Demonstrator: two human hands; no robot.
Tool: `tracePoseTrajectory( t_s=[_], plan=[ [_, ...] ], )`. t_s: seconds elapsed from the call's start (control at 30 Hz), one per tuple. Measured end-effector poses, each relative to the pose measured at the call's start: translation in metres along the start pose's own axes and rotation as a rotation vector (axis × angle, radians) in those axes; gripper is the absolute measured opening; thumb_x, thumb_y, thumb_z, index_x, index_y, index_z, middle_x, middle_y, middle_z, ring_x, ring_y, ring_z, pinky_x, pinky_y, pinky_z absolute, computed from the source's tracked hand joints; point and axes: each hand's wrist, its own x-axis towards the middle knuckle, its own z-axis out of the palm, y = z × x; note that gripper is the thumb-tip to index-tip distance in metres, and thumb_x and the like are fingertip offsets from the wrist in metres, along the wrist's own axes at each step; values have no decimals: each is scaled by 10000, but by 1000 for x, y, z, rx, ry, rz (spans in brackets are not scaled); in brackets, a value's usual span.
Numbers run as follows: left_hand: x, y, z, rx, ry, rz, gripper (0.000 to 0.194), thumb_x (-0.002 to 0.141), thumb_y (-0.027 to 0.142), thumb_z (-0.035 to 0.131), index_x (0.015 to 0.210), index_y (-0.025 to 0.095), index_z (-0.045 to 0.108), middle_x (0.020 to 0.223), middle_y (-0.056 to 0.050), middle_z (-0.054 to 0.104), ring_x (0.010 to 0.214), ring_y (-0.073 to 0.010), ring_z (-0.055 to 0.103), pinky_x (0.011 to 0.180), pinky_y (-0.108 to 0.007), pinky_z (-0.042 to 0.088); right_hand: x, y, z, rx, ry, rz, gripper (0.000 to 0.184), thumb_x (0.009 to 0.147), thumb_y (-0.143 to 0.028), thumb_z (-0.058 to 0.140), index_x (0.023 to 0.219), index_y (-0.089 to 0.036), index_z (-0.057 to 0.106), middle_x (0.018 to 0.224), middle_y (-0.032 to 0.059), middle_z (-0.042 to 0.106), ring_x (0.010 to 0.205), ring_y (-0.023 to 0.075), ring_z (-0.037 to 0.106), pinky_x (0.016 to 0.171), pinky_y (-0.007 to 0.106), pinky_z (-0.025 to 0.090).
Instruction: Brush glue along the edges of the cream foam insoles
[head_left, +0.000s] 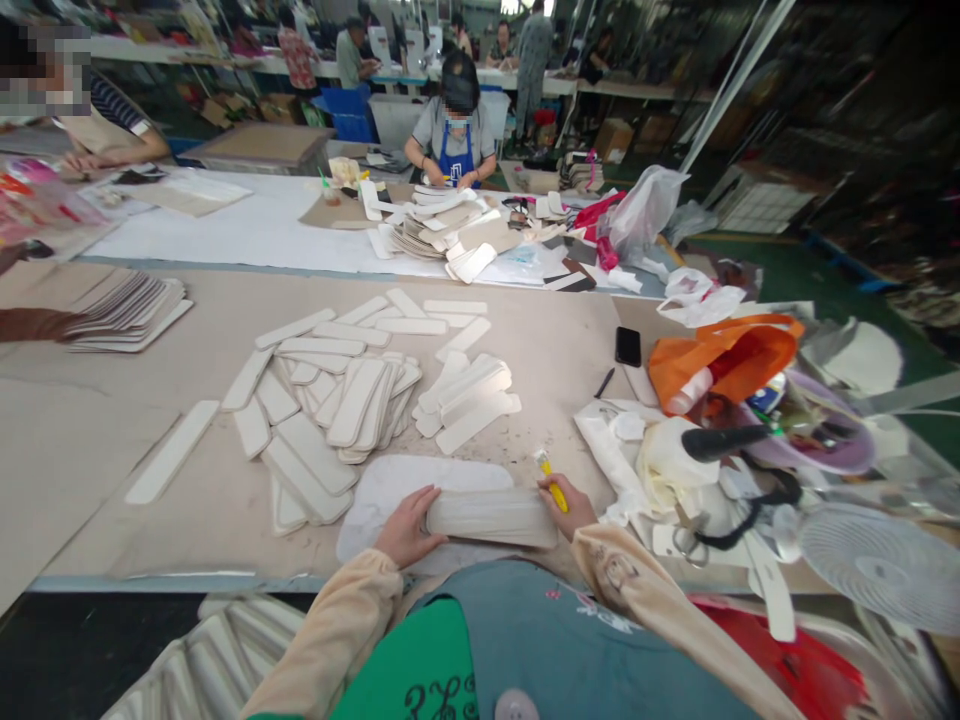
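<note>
Between my two hands is a stack of long pale strips [491, 516], held on its long edge side above a white rounded board [375, 492]. My left hand [411, 528] grips the stack's left end, thumb in front and fingers behind. At the right end, my right hand [571, 508] holds a yellow-handled brush [555, 484] with pale bristles pointing up and away, its fingers also against the stack. Just beyond the board lie loose piles of similar cream strips [364, 400], with a smaller fanned pile [472, 395] to their right.
A phone [628, 347], an orange bag [724, 360], a purple basin [810, 425] and a small fan [885, 560] crowd the right side. One strip [172, 452] lies apart at left. A co-worker's arm [34, 324] reaches to a stack [135, 310]. Another person [454, 130] works opposite.
</note>
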Motion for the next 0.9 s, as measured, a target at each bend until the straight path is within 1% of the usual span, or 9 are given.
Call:
tracePoseTrajectory(
  t_s=[0.17,0.33,0.47,0.53,0.57,0.63,0.67,0.77,0.9],
  plan=[
    [0,4,-1,-19,9,-4,796,691,372,693,1392,197,360,1408,-158,430,1294,-285,415,1081,-477,347,-6,-2,-4,-18,-35,-17,284,925,-338,538,1161,-183,569,1191,75,570,989,202,591,838,394,516],
    [-1,6,-2,-23,-1,-11,831,667,342,712,1401,199,349,1412,-149,428,1300,-284,408,1090,-468,340,-18,2,-7,-16,-39,-45,299,920,-332,548,1176,-178,557,1188,81,570,988,199,593,833,399,518],
    [-1,6,-8,-27,-22,-10,944,635,407,747,1430,178,292,1424,-153,419,1300,-289,409,1086,-461,349,-16,11,-8,4,-2,-78,270,925,-343,536,1152,-202,575,1188,78,574,991,192,590,837,387,517],
    [4,5,-18,-4,-9,-37,867,682,460,706,1410,175,331,1410,-143,443,1286,-276,432,1074,-440,367,-12,17,-10,19,46,-99,283,925,-350,537,1150,-183,573,1172,80,583,983,190,594,842,399,513],
    [10,5,-23,26,5,-65,756,730,470,660,1373,178,393,1382,-132,478,1265,-262,457,1063,-421,381,-10,21,-11,27,80,-108,288,922,-359,541,1140,-174,578,1159,80,593,976,190,601,842,400,513],
    [27,3,-36,100,29,-128,497,821,440,559,1247,185,531,1274,-109,574,1190,-232,524,1021,-380,415,-10,30,-14,41,149,-118,267,902,-408,546,1061,-209,622,1118,67,632,962,205,622,831,373,523],
    [38,1,-42,135,32,-154,409,849,416,522,1182,187,578,1211,-101,613,1142,-222,555,992,-364,432,-11,35,-14,46,176,-120,258,885,-439,549,1009,-232,640,1089,60,655,953,220,635,818,361,532],
    [79,-4,-54,203,25,-203,318,870,365,484,1083,180,630,1078,-101,668,1006,-222,617,901,-355,466,-22,49,-14,71,226,-118,254,858,-482,532,936,-259,623,1039,64,694,955,272,657,844,397,535],
    [132,-10,-55,273,-21,-271,266,827,348,532,957,159,667,978,-130,689,926,-249,641,827,-363,471,-36,65,-10,86,289,-104,230,862,-452,528,968,-254,576,1082,101,686,998,300,648,902,481,502]
  ],
)
